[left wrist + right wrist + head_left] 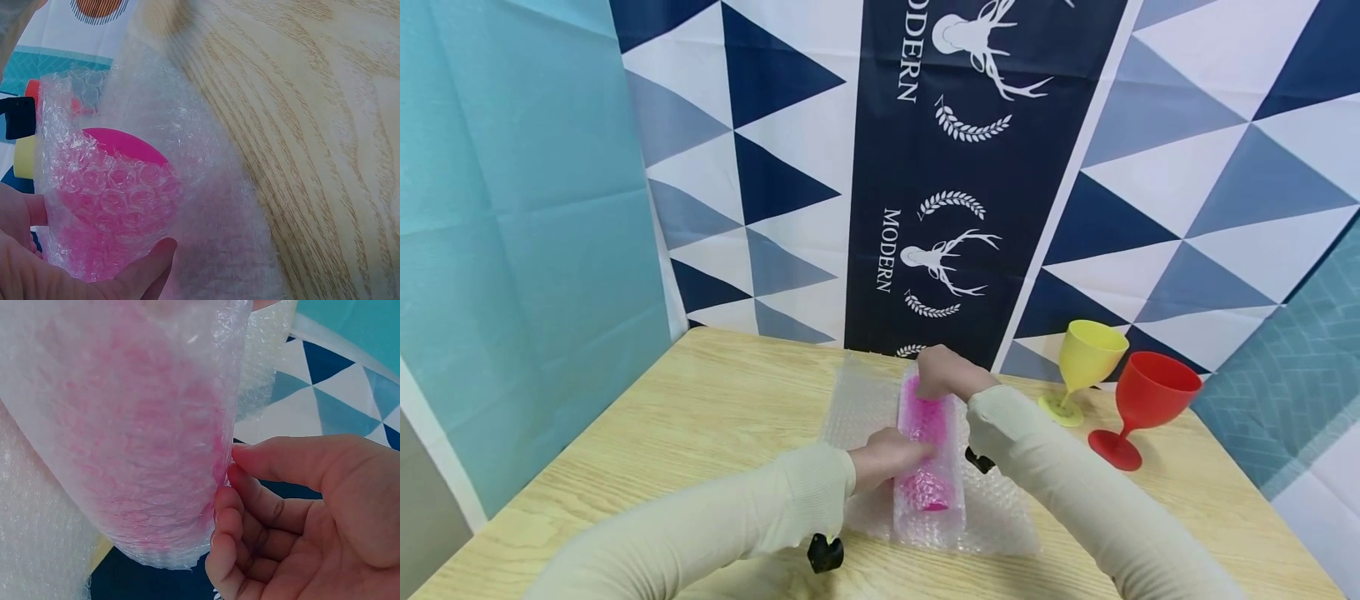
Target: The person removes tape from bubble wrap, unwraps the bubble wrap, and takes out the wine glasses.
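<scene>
A pink cup-like thing (934, 503) with a round rim lies on its side, rolled in bubble wrap (917, 529). Part of the pink rim (128, 147) shows bare at the wrap's near end in the left wrist view. My left hand (891, 457) grips the roll around its middle, thumb and fingers on opposite sides. At the far end, my right hand (951, 372) pinches the edge of the wrap (144, 431) between thumb and fingertips. The pink thing's far end is hidden under the layers.
Loose bubble wrap (857, 404) spreads under and around the roll on the wooden table (730, 417). A yellow goblet (1086, 358) and a red goblet (1150, 396) stand upright at the right. Patterned cloth (790, 167) hangs behind the table.
</scene>
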`<state>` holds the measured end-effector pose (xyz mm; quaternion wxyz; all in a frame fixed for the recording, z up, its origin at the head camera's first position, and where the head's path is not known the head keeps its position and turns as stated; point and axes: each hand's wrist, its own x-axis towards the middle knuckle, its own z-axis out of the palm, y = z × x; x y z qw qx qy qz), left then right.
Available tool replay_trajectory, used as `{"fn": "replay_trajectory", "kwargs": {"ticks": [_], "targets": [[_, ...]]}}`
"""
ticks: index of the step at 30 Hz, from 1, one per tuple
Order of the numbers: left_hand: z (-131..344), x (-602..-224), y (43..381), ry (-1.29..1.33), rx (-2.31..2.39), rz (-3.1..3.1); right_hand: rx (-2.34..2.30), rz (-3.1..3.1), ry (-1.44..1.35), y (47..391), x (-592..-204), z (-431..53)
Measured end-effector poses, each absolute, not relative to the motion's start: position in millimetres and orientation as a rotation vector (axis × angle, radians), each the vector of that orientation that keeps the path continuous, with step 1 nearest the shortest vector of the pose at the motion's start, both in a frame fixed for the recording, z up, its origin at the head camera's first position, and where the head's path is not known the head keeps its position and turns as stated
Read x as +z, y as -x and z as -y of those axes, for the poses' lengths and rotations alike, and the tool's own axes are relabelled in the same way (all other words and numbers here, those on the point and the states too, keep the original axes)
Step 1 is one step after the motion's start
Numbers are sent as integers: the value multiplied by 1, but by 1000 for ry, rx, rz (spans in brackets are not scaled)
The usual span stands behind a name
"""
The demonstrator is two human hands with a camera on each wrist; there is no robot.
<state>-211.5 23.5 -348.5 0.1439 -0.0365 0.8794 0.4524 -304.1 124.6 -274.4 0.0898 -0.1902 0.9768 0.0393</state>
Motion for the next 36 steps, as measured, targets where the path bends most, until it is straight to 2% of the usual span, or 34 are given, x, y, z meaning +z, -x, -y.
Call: {"fn": "replay_trajectory", "kwargs": {"ticks": [10, 22, 36], "targets": [[-21, -348, 212, 122, 1306, -2526, 208, -2925, 669, 310, -274, -127], [-17, -350, 210, 118, 1354, -2480, 105, -2973, 731, 306, -275, -129], [-17, -349, 208, 110, 1380, -2452, -48, -2986, 598, 305, -276, -131]]}}
